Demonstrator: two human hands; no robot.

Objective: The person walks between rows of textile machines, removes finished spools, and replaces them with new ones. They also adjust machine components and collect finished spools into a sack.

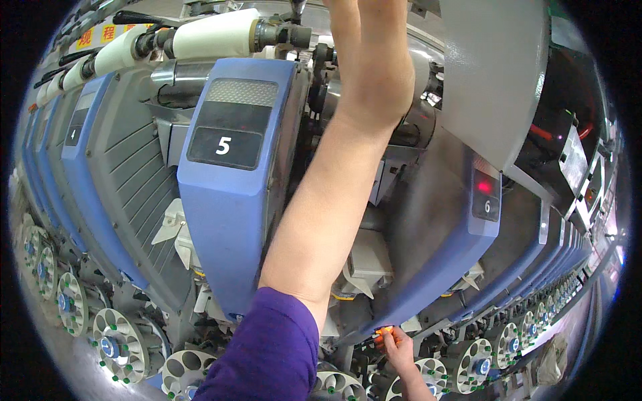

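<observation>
My left arm, in a purple sleeve, reaches up across the middle of the view. My left hand [376,73] is at the top edge, in front of the machine's rollers; its fingers are cut off from sight. Low at the right, my right hand [399,349] has its thumb and fingers closed together at a small glowing orange button [383,330]. That button sits at the bottom end of a blue machine housing [435,284]. A red light [484,188] glows on the dark panel of the same housing.
Another blue housing [221,214] stands left of my arm. A white yarn package [215,33] rests on the machine's top left. A grey panel [491,73] hangs at upper right. Round bobbin magazines [122,345] with green tips line the lower edge on both sides.
</observation>
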